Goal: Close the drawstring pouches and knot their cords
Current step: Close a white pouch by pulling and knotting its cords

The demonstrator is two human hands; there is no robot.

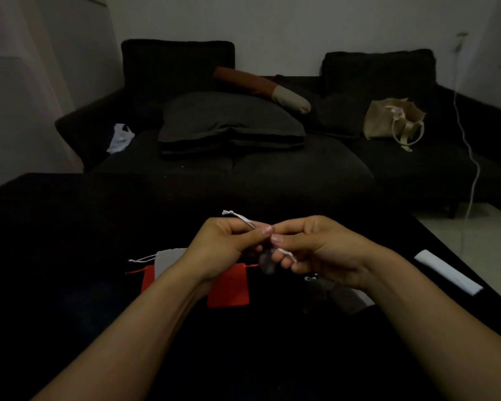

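Your left hand (pixel 229 241) and right hand (pixel 310 247) both pinch the thin white cord (pixel 242 217) of a small dark fabric pouch (pixel 266 263). Flat red fabric pouch (pixel 229 287) lies below on the black table (pixel 70 241).

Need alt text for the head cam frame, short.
Two bare hands, left hand and right hand, pinch a white cord together above a dark table, a dark pouch hanging below. Red pouches and a grey pouch lie beneath; a dark sofa stands behind.

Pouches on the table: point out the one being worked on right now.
The dark grey pouch hanging between both hands by its white cord; the red pouches and the light grey one lie flat, untouched.
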